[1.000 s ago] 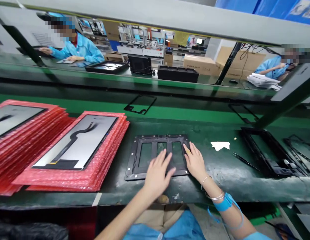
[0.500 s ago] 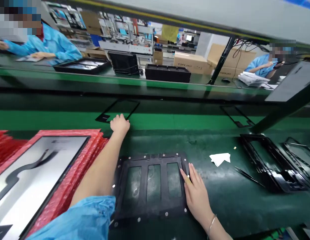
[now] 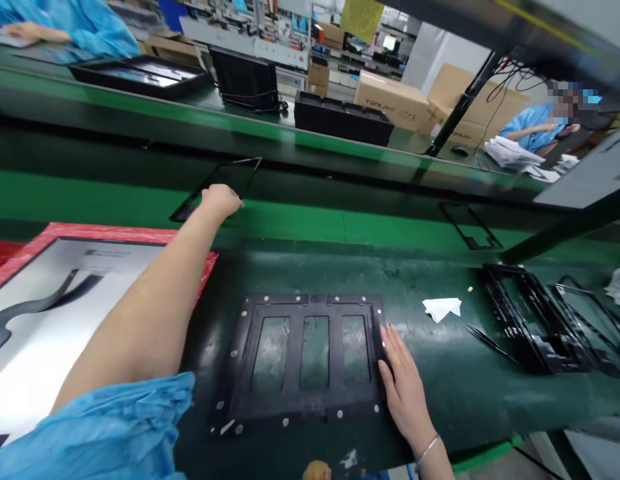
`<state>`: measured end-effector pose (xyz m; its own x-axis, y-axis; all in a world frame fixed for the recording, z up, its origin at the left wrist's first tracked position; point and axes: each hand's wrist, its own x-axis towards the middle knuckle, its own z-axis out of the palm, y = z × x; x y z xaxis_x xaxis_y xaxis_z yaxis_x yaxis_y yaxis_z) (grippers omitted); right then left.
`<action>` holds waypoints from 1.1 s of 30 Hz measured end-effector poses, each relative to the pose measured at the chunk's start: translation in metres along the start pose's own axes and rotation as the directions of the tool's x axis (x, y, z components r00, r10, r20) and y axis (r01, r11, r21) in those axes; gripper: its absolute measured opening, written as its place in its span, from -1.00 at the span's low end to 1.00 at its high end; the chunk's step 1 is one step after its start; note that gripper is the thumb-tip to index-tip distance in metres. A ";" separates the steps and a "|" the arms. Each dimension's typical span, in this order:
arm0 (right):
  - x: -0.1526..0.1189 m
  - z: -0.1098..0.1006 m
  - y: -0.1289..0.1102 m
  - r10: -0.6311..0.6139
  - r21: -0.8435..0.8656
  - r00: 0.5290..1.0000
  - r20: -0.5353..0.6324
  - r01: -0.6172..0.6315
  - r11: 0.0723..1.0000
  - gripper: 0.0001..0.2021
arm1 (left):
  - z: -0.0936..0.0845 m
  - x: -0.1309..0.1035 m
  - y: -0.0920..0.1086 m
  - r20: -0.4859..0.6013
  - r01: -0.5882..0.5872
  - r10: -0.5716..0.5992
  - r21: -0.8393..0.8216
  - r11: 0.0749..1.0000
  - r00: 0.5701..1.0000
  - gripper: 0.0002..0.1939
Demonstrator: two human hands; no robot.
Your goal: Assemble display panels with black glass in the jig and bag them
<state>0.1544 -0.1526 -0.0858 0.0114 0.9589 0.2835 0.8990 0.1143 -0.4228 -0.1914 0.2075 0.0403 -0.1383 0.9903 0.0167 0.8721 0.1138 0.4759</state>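
Note:
My left hand (image 3: 221,200) is stretched far forward over the thin black frame (image 3: 187,203) on the green strip, its fingers hidden behind the back of the hand. Whether it grips the frame cannot be made out. My right hand (image 3: 403,380) lies with extended fingers along the right edge of a black fixture plate (image 3: 293,360), which has three rectangular windows and several round silvery dots round its border. At the left, a silvery panel (image 3: 35,353) with a dark ribbon cable (image 3: 33,305) rests on red wrap (image 3: 105,232), partly covered by my left forearm.
White paper (image 3: 442,308) and tweezers (image 3: 491,343) lie right of the plate. Black frames (image 3: 533,320) sit farther right, near a slanting post (image 3: 555,227). Another thin frame (image 3: 470,227) lies on the strip. Two people in blue are across the bench.
The view has shifted and tilted. My left hand has moved to the far side of the thin frame, which now sits turned farther left. My right hand stays at the plate's edge.

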 end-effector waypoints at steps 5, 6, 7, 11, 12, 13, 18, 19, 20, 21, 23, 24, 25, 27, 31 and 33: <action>-0.027 -0.042 0.042 0.235 -0.166 0.945 -0.228 -0.276 0.947 -0.45 | -0.044 -0.038 0.026 -0.064 0.001 -0.030 -0.421 0.907 0.998 -0.78; -0.030 -0.053 0.044 0.276 -0.161 0.905 -0.323 -0.340 0.926 -0.43 | -0.052 -0.051 0.034 -0.094 -0.040 -0.007 -0.484 0.874 0.996 -0.82; -0.029 -0.062 0.042 0.298 -0.131 0.865 -0.404 -0.377 0.917 -0.43 | -0.059 -0.066 0.043 -0.123 -0.088 0.023 -0.548 0.832 0.992 -0.85; -0.002 -0.076 -0.003 0.189 0.091 0.852 -0.488 -0.166 0.982 -0.57 | -0.070 -0.153 0.082 -0.158 -0.209 0.147 -0.861 0.464 0.976 -0.90; 0.009 -0.074 -0.020 0.144 0.145 0.888 -0.437 -0.088 0.985 -0.57 | -0.068 -0.179 0.090 -0.124 -0.182 0.168 -0.901 0.393 0.978 -0.89; 0.020 -0.072 -0.036 0.084 0.183 0.919 -0.386 -0.013 0.983 -0.54 | -0.065 -0.204 0.097 -0.096 -0.165 0.207 -0.921 0.352 0.974 -0.89; 0.055 -0.062 -0.083 -0.269 0.258 0.925 -0.268 0.338 0.905 -0.59 | -0.031 -0.298 0.112 0.148 0.090 0.318 -0.978 0.188 0.937 -0.85; 0.056 -0.061 -0.085 -0.311 0.270 0.913 -0.263 0.379 0.885 -0.65 | -0.024 -0.307 0.113 0.181 0.134 0.322 -0.978 0.163 0.929 -0.84; 0.055 -0.060 -0.085 -0.322 0.283 0.908 -0.267 0.394 0.875 -0.67 | -0.019 -0.314 0.113 0.200 0.160 0.328 -0.977 0.143 0.923 -0.83; 0.052 -0.060 -0.084 -0.304 0.300 0.913 -0.272 0.381 0.874 -0.67 | -0.016 -0.319 0.113 0.207 0.171 0.337 -0.976 0.133 0.919 -0.81; 0.044 -0.059 -0.078 -0.183 0.364 0.943 -0.279 0.280 0.888 -0.65 | -0.017 -0.327 0.108 0.220 0.165 0.376 -0.971 0.174 0.900 -0.73; 0.039 -0.059 -0.074 -0.102 0.417 0.958 -0.267 0.210 0.884 -0.65 | -0.022 -0.331 0.103 0.231 0.151 0.403 -0.964 0.219 0.886 -0.67; 0.034 -0.060 -0.069 -0.010 0.487 0.971 -0.239 0.128 0.864 -0.64 | -0.028 -0.336 0.094 0.243 0.131 0.430 -0.953 0.275 0.870 -0.62; 0.024 -0.062 -0.060 0.157 0.648 0.978 -0.138 -0.031 0.761 -0.63 | -0.047 -0.348 0.068 0.210 0.042 0.441 -0.931 0.362 0.873 -0.63; 0.009 -0.068 -0.045 0.360 0.848 0.928 0.098 -0.267 0.458 -0.57 | -0.087 -0.354 -0.012 -0.384 -0.338 0.040 -0.753 0.565 0.922 -0.66; 0.007 -0.069 -0.040 0.408 0.857 0.888 0.210 -0.368 0.361 -0.53 | -0.099 -0.339 -0.053 -0.602 -0.238 -0.124 -0.485 0.841 0.789 -0.48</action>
<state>0.1489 -0.1683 -0.0080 0.2849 0.9531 -0.1017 -0.0550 -0.0896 -0.9945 -0.2370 -0.1417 0.0963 -0.5000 0.7184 0.4836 0.5388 -0.1791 0.8232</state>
